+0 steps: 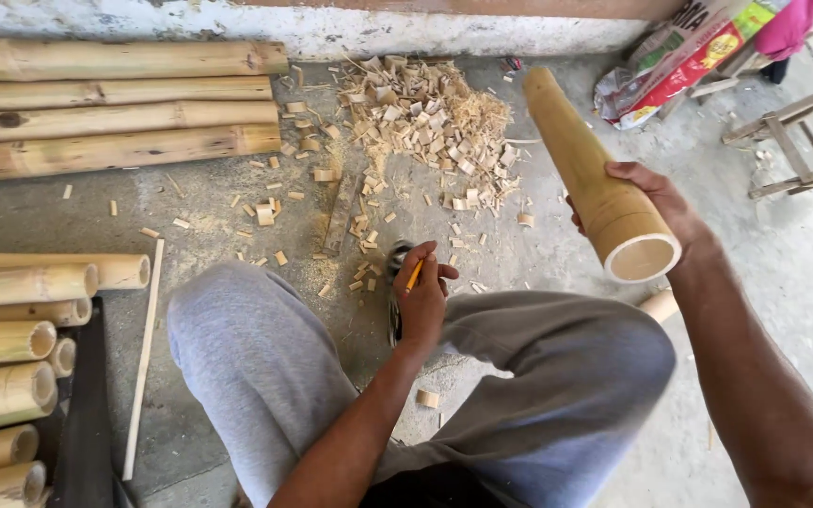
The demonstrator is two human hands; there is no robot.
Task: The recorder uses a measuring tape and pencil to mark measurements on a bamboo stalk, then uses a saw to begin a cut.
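Looking down from the head camera, I see the right hand (656,199) wrapped around a thick bamboo tube (590,169), fingers closed round its far side and thumb on the near side, holding it off the floor. The tube slants from the upper middle of the view down toward the right knee, its hollow cut end (643,258) facing me.

The left hand (422,293) sits low between the knees, fingers pinched shut on a yellow pencil (413,276). Just behind it a dark metal tool (394,282) lies on the floor; I cannot tell what kind. Grey trousers (256,357) cover both bent legs.

The floor (199,202) is bare grey concrete, dusty and scuffed. A heap of pale wood chips (430,118) and sawdust is piled near the wall, with loose chips strewn toward the knees. A thin wooden strip (144,357) lies lengthwise beside the left leg.

Four long bamboo poles (115,113) lie side by side along the upper left. Short cut bamboo pieces (11,357) are stacked at the lower left, open ends facing right.

A stained white wall base (378,28) runs across the top. At upper right a printed sack (679,56) leans, and a wooden frame (792,132) stands beside it.
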